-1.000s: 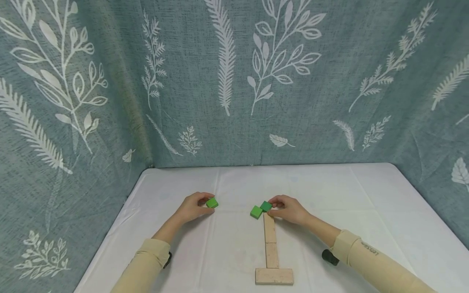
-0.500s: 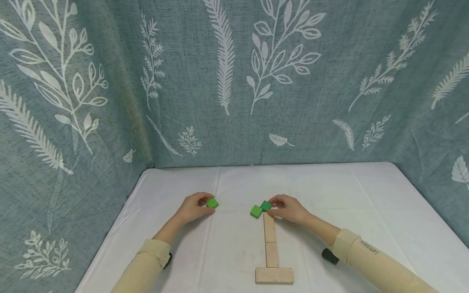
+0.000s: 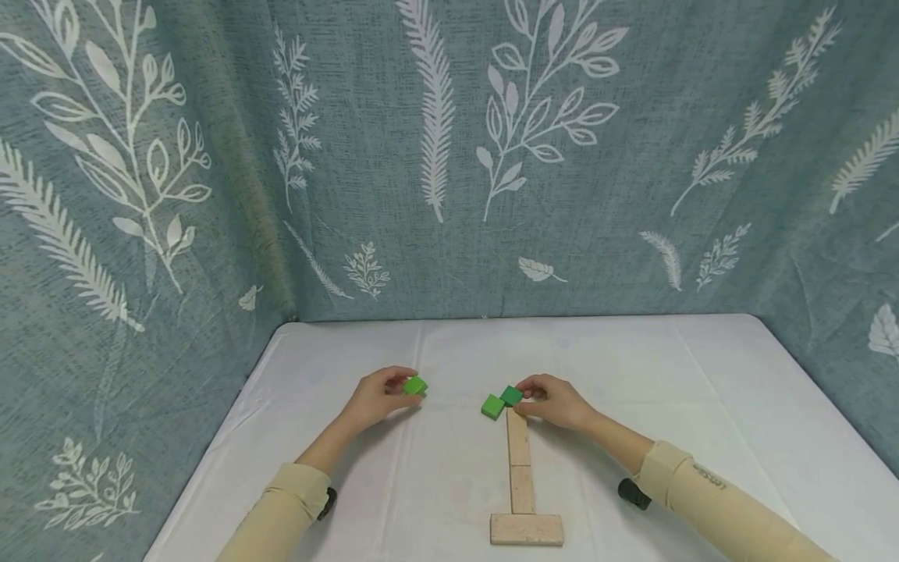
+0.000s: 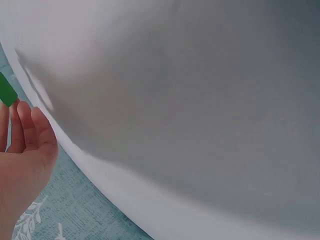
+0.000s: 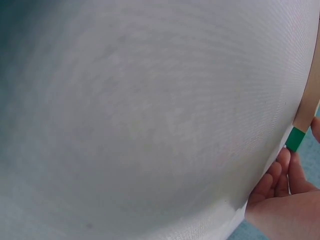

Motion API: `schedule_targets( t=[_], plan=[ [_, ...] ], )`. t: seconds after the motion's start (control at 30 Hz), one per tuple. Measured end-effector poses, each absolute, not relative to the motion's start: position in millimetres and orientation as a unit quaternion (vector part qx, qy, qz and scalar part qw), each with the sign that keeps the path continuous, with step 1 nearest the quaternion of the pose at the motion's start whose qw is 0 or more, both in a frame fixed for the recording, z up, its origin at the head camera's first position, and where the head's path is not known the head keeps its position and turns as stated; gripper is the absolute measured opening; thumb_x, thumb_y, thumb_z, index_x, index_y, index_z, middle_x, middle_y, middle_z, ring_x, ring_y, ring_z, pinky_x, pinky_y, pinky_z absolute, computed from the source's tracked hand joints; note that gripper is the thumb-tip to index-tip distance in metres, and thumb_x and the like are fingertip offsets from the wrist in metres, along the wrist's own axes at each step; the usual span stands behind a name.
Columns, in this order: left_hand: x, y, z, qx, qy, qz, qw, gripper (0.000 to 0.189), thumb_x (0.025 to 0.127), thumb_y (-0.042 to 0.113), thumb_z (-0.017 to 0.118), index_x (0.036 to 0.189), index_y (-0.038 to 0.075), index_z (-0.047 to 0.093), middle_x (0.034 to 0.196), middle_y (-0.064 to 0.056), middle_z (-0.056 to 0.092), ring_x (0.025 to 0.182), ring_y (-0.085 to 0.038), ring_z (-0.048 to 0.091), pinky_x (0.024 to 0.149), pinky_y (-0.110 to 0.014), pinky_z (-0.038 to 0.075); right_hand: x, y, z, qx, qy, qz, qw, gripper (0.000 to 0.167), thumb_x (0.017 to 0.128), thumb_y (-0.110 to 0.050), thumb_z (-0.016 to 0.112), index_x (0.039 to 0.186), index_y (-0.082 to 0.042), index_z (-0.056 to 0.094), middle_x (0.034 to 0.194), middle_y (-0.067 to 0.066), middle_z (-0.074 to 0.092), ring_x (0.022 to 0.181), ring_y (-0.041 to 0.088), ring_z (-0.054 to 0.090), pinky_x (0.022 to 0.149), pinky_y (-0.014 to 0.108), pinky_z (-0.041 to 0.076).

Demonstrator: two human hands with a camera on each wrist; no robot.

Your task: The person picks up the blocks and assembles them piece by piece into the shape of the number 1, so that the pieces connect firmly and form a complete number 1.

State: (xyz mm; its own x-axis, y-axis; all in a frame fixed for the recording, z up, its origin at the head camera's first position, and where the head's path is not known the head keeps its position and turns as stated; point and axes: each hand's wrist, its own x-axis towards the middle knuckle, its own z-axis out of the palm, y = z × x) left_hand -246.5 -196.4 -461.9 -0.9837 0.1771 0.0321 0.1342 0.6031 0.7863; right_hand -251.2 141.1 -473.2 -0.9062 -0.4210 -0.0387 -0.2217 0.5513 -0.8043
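Observation:
My left hand pinches a light green block between thumb and fingers, left of the other blocks; part of that block shows at the edge of the left wrist view. With thumb and fingertips, my right hand holds a dark green block at the far end of a row of wooden blocks. A second light green block lies corner to corner with the dark green one. In the right wrist view, the dark green block sits against the end of a wooden block.
Two wooden blocks lie end to end, meeting a crosswise wooden block at the near end. All lie on a white-covered table. A patterned blue-green curtain hangs behind and at both sides.
My left hand has shifted slightly to the right with the light green block in its fingers. The right hand stays at the dark green block.

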Motion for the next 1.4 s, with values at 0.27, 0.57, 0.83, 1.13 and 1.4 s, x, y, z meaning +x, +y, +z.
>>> schedule_targets(
  t=[0.27, 0.57, 0.83, 1.13, 1.4],
  plan=[
    [-245.0, -189.3, -458.8, 0.064, 0.88, 0.47, 0.033, 0.044, 0.084, 0.023, 0.078, 0.123, 0.008, 0.066, 0.109, -0.006, 0.065, 0.104, -0.024, 0.058, 0.083, -0.039, 0.049, -250.6, 141.1, -471.7, -0.178, 0.874, -0.436, 0.117, 0.035, 0.088, -0.022, 0.073, 0.115, -0.001, 0.065, 0.097, 0.002, 0.06, 0.09, 0.017, 0.053, 0.078, 0.034, 0.046],
    [-239.3, -175.8, -450.3, 0.062, 0.861, 0.504, 0.036, 0.044, 0.084, 0.022, 0.078, 0.125, 0.009, 0.065, 0.113, -0.006, 0.063, 0.105, -0.023, 0.058, 0.085, -0.039, 0.048, -250.6, 141.7, -471.2, -0.177, 0.877, -0.432, 0.115, 0.035, 0.087, -0.022, 0.073, 0.115, -0.001, 0.065, 0.097, 0.002, 0.06, 0.09, 0.017, 0.053, 0.08, 0.034, 0.046],
    [-234.5, -158.7, -445.2, 0.091, 0.853, 0.513, 0.032, 0.043, 0.083, 0.021, 0.078, 0.122, 0.007, 0.066, 0.105, -0.004, 0.065, 0.101, -0.023, 0.059, 0.083, -0.036, 0.048, -252.0, 142.3, -473.5, -0.185, 0.875, -0.433, 0.115, 0.036, 0.088, -0.023, 0.073, 0.115, -0.001, 0.065, 0.098, 0.002, 0.06, 0.091, 0.017, 0.053, 0.08, 0.035, 0.046],
    [-230.1, -141.2, -444.2, 0.136, 0.848, 0.511, 0.04, 0.042, 0.083, 0.018, 0.079, 0.122, 0.006, 0.066, 0.103, -0.004, 0.064, 0.098, -0.022, 0.059, 0.083, -0.035, 0.049, -253.0, 142.0, -474.1, -0.185, 0.876, -0.432, 0.112, 0.035, 0.087, -0.023, 0.073, 0.114, -0.002, 0.065, 0.097, 0.002, 0.06, 0.089, 0.016, 0.053, 0.078, 0.033, 0.045],
    [-225.7, -130.7, -447.0, 0.182, 0.844, 0.503, 0.043, 0.042, 0.083, 0.015, 0.078, 0.12, 0.001, 0.064, 0.102, -0.005, 0.064, 0.098, -0.024, 0.058, 0.087, -0.039, 0.05, -252.6, 142.1, -473.6, -0.183, 0.875, -0.433, 0.115, 0.034, 0.087, -0.021, 0.073, 0.113, -0.001, 0.065, 0.096, 0.002, 0.06, 0.088, 0.016, 0.052, 0.077, 0.033, 0.045]
  ],
)
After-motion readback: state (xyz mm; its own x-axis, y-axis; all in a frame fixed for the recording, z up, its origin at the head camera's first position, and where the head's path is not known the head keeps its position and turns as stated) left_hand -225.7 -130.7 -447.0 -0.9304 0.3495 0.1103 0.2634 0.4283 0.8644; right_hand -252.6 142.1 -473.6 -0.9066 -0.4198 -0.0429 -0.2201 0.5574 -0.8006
